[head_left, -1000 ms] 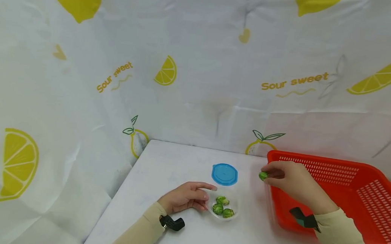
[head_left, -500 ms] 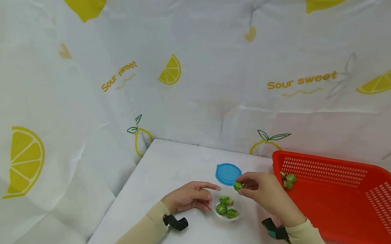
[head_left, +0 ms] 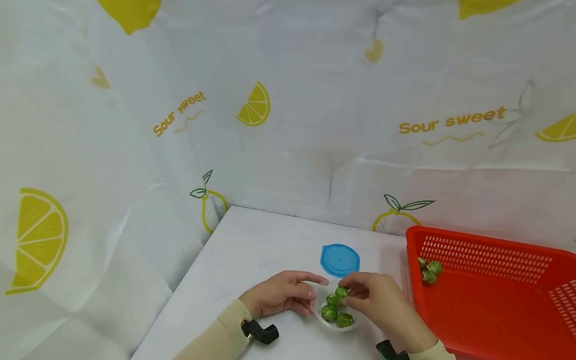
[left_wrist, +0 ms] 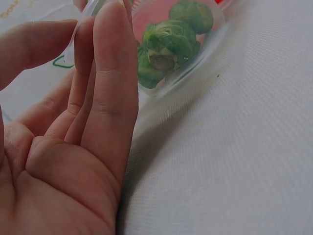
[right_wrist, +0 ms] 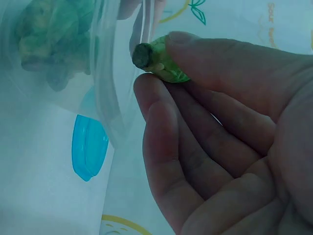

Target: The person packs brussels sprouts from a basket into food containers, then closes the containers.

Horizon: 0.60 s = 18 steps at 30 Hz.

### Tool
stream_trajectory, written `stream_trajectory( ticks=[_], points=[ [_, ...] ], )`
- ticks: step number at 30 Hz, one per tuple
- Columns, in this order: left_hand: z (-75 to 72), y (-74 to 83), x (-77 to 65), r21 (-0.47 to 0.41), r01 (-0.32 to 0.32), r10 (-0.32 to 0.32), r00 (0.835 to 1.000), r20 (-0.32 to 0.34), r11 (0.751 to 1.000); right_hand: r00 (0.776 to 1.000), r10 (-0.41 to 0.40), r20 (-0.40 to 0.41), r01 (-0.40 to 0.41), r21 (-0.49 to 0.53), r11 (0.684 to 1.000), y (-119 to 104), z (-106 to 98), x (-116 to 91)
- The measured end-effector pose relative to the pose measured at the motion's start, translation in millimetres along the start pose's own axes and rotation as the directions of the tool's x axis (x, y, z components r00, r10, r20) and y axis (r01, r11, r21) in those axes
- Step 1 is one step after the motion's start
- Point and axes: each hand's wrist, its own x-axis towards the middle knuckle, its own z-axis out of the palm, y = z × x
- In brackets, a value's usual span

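My left hand (head_left: 282, 294) pinches the near-left rim of a small clear plastic bowl (right_wrist: 111, 78) between thumb and fingers. Several Brussels sprouts (left_wrist: 171, 41) lie inside the bowl. From the other side, my right hand (head_left: 384, 304) reaches over the bowl and pinches one more green Brussels sprout (right_wrist: 166, 61) between thumb and fingertips. Its cut stem end points toward the bowl in the right wrist view. Just behind the bowl, a blue lid (head_left: 340, 260) lies flat on the white table.
To the right stands a large red perforated plastic basket (head_left: 488, 322), with several Brussels sprouts (head_left: 431, 272) gathered at its far left corner. A white sheet printed with lemons (head_left: 312, 120) hangs behind and to the left of the table (head_left: 264, 239).
My right hand has carried the Brussels sprout left from above the basket's edge, then down over the bowl. The left hand has stayed at the bowl's rim.
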Motion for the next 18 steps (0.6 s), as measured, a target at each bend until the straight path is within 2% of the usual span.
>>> stream_trajectory(
  ticks=[18],
  points=[
    [1.6, 0.4, -0.5, -0.009, -0.003, 0.003, 1.000, 0.005, 1.000, 1.000, 0.030, 0.007, -0.030, 0.007, 1.000, 1.3, 4.2, -1.4]
  ],
)
